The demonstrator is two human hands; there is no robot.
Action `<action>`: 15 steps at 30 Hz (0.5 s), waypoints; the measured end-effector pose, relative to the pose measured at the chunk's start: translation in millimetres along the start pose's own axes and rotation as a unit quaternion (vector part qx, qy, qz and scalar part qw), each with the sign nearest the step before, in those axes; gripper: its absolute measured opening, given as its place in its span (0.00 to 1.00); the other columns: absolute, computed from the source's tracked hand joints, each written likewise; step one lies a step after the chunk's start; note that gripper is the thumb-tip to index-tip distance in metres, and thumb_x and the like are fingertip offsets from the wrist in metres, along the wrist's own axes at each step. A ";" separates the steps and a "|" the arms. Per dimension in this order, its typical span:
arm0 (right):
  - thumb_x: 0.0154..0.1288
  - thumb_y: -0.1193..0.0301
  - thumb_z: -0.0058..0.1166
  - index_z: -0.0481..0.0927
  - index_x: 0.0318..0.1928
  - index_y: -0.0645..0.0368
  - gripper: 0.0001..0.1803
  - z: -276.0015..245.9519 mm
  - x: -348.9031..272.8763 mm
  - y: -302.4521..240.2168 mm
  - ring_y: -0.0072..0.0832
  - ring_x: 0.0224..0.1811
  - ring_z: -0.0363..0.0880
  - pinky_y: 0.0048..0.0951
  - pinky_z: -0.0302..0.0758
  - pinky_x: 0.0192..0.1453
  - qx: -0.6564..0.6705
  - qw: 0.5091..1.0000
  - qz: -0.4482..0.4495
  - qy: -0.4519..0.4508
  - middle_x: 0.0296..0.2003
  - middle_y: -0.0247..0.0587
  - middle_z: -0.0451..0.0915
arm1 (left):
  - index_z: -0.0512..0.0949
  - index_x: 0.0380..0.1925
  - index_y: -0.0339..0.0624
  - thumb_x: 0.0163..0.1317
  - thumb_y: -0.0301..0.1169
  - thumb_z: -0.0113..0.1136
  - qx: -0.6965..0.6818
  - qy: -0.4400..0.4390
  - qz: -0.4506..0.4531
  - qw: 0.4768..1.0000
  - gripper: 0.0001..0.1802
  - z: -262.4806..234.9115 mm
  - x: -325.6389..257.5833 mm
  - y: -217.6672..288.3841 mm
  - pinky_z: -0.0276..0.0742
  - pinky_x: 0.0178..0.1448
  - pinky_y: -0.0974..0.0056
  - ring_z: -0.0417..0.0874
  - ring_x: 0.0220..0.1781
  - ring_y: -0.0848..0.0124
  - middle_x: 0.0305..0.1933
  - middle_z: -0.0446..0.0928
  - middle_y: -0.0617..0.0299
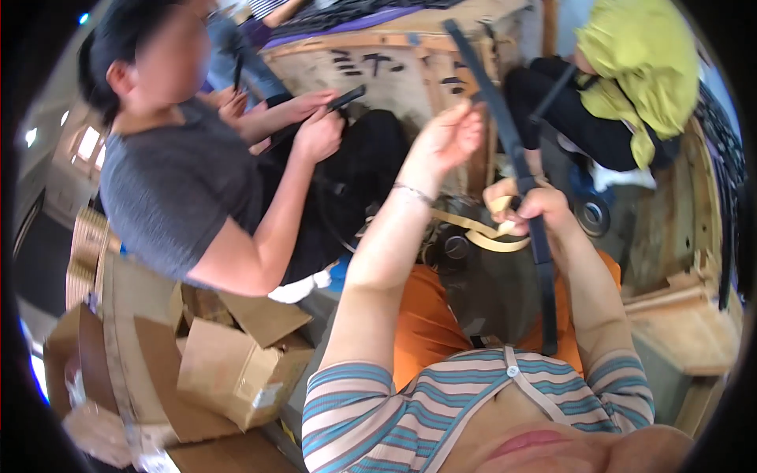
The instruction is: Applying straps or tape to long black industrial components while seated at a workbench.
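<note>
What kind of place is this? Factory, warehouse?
Likely a small workshop, perhaps for hand assembly: open cardboard boxes on the left, rough wooden panels on the right, and a black strap in the right hand.

Above my left hand (449, 142), there is room to pass toward the wooden crate panel with dark marks (371, 71). To the right of this hand, the long flat black strap (505, 118) stands as a barrier, running down through my right hand (544, 209). Between my forearms, the thin pale-yellow strip (497, 244) crosses the gap. On the left, a co-worker in a grey T-shirt (173, 189) blocks the way; beyond my right forearm, a gap remains before the rough wooden crate (686, 213).
</note>
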State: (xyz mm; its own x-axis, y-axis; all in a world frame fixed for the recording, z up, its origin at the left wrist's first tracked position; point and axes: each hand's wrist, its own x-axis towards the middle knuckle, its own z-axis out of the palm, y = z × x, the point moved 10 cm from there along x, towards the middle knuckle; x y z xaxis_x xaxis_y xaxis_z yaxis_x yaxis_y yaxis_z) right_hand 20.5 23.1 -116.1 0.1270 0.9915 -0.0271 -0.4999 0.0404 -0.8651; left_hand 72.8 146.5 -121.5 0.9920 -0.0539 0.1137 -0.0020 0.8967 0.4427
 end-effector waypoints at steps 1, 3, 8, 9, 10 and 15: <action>0.35 0.76 0.44 0.73 0.42 0.73 0.26 -1.7 6.0 4.4 0.25 0.22 0.70 0.18 0.64 0.21 0.063 0.993 -0.005 -0.096 0.29 0.54 0.75 | 0.73 0.42 0.39 0.62 0.40 0.52 0.033 -0.018 0.002 0.999 0.16 6.0 2.7 -1.7 0.77 0.31 0.69 0.79 0.28 0.71 0.30 0.79 0.61; 0.35 0.77 0.44 0.72 0.42 0.75 0.26 -4.7 6.2 -0.2 0.26 0.21 0.70 0.19 0.65 0.21 0.070 0.991 -0.020 -0.111 0.29 0.56 0.75 | 0.73 0.43 0.38 0.62 0.42 0.52 0.072 -0.035 -0.003 0.997 0.19 1.8 1.6 -8.8 0.77 0.31 0.70 0.79 0.26 0.71 0.29 0.79 0.61; 0.36 0.77 0.44 0.72 0.41 0.74 0.24 7.8 -1.4 -7.7 0.27 0.27 0.73 0.23 0.71 0.32 0.031 0.986 -0.050 -0.159 0.29 0.53 0.76 | 0.75 0.42 0.38 0.61 0.49 0.49 0.100 0.060 0.043 0.992 0.24 -68.2 -3.6 -2.7 0.77 0.33 0.70 0.80 0.28 0.71 0.32 0.79 0.61; 0.36 0.77 0.44 0.72 0.41 0.74 0.24 10.9 -2.1 -11.1 0.27 0.27 0.73 0.23 0.71 0.32 0.030 0.985 -0.055 -0.160 0.29 0.53 0.76 | 0.75 0.41 0.38 0.61 0.49 0.50 0.137 0.096 0.038 0.985 0.24 -81.1 -8.6 3.4 0.78 0.36 0.68 0.81 0.30 0.69 0.32 0.79 0.61; 0.37 0.76 0.44 0.72 0.39 0.74 0.23 0.1 -4.3 -18.2 0.27 0.28 0.73 0.24 0.72 0.35 -0.014 0.989 -0.082 -0.120 0.28 0.50 0.75 | 0.75 0.40 0.35 0.62 0.47 0.50 0.210 0.102 0.043 0.971 0.23 -64.4 -8.3 6.6 0.78 0.41 0.63 0.81 0.33 0.65 0.33 0.79 0.57; 0.39 0.73 0.44 0.75 0.33 0.68 0.17 0.7 -11.5 -36.7 0.20 0.27 0.70 0.20 0.68 0.34 -0.158 0.978 -0.115 -0.073 0.24 0.36 0.73 | 0.75 0.40 0.28 0.64 0.41 0.49 0.495 0.028 0.135 0.858 0.21 104.1 -35.3 18.9 0.75 0.49 0.63 0.81 0.41 0.64 0.38 0.79 0.52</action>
State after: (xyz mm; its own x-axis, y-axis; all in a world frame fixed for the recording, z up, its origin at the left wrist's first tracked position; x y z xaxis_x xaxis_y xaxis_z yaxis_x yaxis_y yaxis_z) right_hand 36.8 10.2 -83.6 0.0709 0.9685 0.2387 -0.1800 0.2478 -0.9519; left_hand 24.7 119.7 -24.6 0.9432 0.1432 0.2997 -0.3105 0.0597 0.9487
